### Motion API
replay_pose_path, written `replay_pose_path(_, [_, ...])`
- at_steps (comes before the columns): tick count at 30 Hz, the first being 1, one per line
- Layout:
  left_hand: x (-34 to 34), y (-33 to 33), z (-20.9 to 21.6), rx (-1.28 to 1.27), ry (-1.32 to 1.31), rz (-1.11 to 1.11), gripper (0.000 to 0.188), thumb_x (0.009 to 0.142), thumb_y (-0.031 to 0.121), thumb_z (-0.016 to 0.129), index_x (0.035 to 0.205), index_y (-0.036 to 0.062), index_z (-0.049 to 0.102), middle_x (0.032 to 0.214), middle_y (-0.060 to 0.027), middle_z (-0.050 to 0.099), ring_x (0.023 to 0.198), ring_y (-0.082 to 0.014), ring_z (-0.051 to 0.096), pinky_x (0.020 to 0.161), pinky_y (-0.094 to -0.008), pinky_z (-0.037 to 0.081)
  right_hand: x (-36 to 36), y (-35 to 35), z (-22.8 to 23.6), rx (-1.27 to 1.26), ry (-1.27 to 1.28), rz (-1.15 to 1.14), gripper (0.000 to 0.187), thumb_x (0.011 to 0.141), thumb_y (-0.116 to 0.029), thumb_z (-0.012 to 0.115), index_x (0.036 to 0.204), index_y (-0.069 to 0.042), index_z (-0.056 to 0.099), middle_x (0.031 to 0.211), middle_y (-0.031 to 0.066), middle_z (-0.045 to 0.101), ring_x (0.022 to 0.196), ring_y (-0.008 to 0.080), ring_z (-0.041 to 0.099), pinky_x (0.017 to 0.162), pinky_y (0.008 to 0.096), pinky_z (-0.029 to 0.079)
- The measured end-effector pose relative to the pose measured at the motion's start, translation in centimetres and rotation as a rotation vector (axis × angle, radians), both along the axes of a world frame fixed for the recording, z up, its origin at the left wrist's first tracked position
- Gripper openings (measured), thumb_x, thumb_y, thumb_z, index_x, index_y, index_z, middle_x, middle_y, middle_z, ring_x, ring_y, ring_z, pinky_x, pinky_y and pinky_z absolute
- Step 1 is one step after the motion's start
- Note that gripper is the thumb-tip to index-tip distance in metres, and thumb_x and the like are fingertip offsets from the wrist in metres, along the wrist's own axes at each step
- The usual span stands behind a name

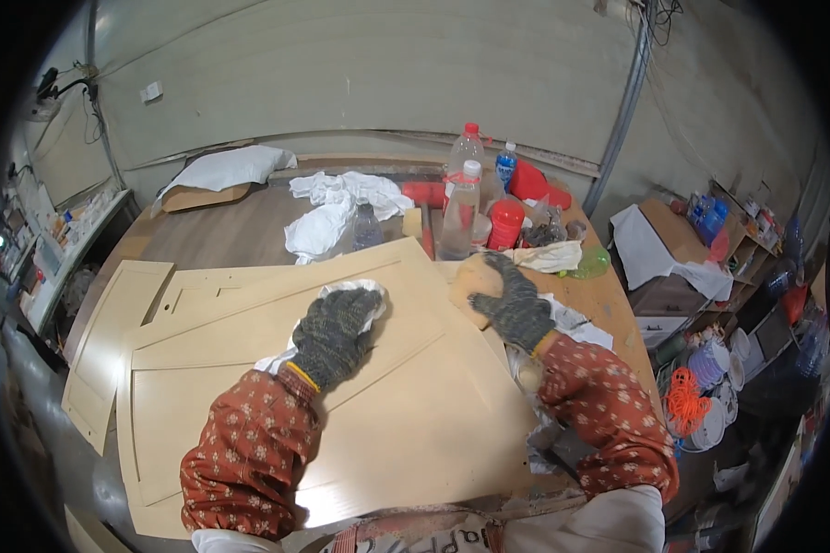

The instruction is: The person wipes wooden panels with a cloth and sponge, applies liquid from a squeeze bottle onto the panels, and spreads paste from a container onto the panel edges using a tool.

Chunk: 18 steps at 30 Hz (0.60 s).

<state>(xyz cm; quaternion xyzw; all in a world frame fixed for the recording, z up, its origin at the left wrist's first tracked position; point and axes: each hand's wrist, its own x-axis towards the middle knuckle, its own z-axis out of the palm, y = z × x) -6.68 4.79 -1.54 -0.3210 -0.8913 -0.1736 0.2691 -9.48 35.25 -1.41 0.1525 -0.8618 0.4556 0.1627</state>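
1. Head view, cut off or covered: the near edge of the large cream panel (415,442) runs down to my body, and parts of it lie beneath my sleeves (249,456).
2. Second cream panel (198,293): mostly covered by the large one. Narrow cream panel (101,350), left: partly overlapped.
3. White cloth (377,297): on the large panel, mostly hidden by my glove; only its margins show, beyond the fingers and by the wrist.
4. Hard to make out: the small goods on the shelf (747,263) at right, bent by the lens.
5. Left hand (339,332), dark grey knit glove, yellow cuff: laid over the cloth, fingers half bent. Fingertips covered; whether they clench the cloth I cannot tell.
6. Right hand (515,300), matching glove: closed round a tan pad (475,284), thumb across its face, at the large panel's right-hand edge. The pad's underside is out of sight.
7. Desk (249,226), brown: carries the panels, plus clear bottles (461,221), a red canister (505,226) and crumpled white cloths (360,192) behind.
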Motion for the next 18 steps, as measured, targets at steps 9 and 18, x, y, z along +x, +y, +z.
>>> replay_pose_path(9, [0.2, 0.3, 0.0, 0.049, 0.011, -0.029, 0.043, 0.074, 0.014, 0.067, 0.116, 0.0122, 0.058, 0.112, -0.0128, 0.061, 0.103, -0.0337, 0.058, 0.088, -0.046, 0.044, -12.9, -6.7, 0.9, 0.268, 0.079, -0.095, 0.065, 0.079, -0.024, 0.068, 0.135, -0.008, 0.041, 0.128, 0.0201, 0.052, 0.12, 0.0335, 0.049, 0.1, 0.0373, 0.039])
replay_pose_path(18, [0.1, -0.2, 0.5, 0.027, 0.013, -0.006, 0.046, 0.073, 0.012, 0.068, 0.117, 0.0113, 0.057, 0.114, -0.0137, 0.06, 0.105, -0.0349, 0.057, 0.09, -0.0453, 0.044, -5.7, -2.8, 1.1, 0.278, 0.039, 0.076, 0.062, 0.081, -0.028, 0.064, 0.133, -0.004, 0.043, 0.131, 0.0195, 0.049, 0.122, 0.033, 0.047, 0.104, 0.0387, 0.036])
